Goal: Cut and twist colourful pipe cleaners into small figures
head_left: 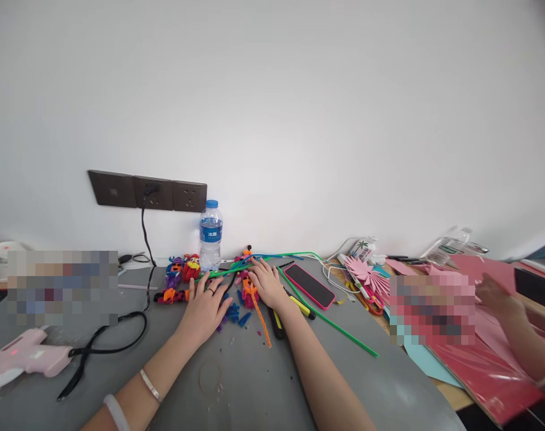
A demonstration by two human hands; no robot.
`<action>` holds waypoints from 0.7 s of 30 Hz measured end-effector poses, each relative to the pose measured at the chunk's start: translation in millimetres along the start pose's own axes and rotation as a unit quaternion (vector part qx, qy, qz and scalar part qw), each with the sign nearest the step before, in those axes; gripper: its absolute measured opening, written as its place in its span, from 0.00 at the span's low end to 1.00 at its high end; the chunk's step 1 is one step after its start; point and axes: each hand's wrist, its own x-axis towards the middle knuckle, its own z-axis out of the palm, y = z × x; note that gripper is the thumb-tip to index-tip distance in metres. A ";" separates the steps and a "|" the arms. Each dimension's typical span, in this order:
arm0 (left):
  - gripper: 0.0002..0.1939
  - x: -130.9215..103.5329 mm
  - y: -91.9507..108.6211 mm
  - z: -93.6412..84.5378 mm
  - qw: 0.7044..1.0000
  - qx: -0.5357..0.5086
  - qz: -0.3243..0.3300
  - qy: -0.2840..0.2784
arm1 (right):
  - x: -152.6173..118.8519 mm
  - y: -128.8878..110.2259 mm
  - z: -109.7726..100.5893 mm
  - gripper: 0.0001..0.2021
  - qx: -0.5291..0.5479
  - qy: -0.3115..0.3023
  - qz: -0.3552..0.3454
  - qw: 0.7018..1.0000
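Observation:
My left hand [205, 308] reaches over green pipe cleaners [230, 270], its fingers spread. To its right, my right hand [269, 284] lies over blue and green stems, fingers also spread. Between the hands is a pink and orange pipe-cleaner figure [249, 291], with an orange stem [261, 320] extending toward me. Short blue pieces [233, 312] lie beside it. Purple and red figures [192, 267] stand left of the hands, behind a dark one with orange parts [169, 296]. A long green stem [344, 332] slants off to the right.
A water bottle [211, 236] stands by the wall. A phone [309, 286] and yellow-black tools [302, 306] lie right of centre. At left are a pink glue gun [43, 353] and black cable [115, 349]. Another person's hand [497, 296] holds pink paper [486, 270] at far right.

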 end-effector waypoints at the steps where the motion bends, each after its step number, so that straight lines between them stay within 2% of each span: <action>1: 0.17 0.0 0.1 0.1 1.000 -0.001 -0.001 0.001 | 0.6 0.1 0.2 0.18 -0.004 -0.001 0.001 1.000; 12: 0.18 0.9 -2.6 -0.1 0.999 0.026 0.000 -0.018 | 8.2 -0.9 1.6 0.22 -0.053 -0.045 0.019 0.997; 17: 0.18 0.7 -2.8 -0.9 0.999 0.036 0.002 -0.024 | 9.8 1.0 4.3 0.21 -0.049 -0.019 0.004 0.999; 21: 0.17 1.1 -2.7 -0.7 0.999 0.037 -0.004 -0.029 | 8.9 3.2 6.4 0.17 -0.019 0.035 -0.026 0.999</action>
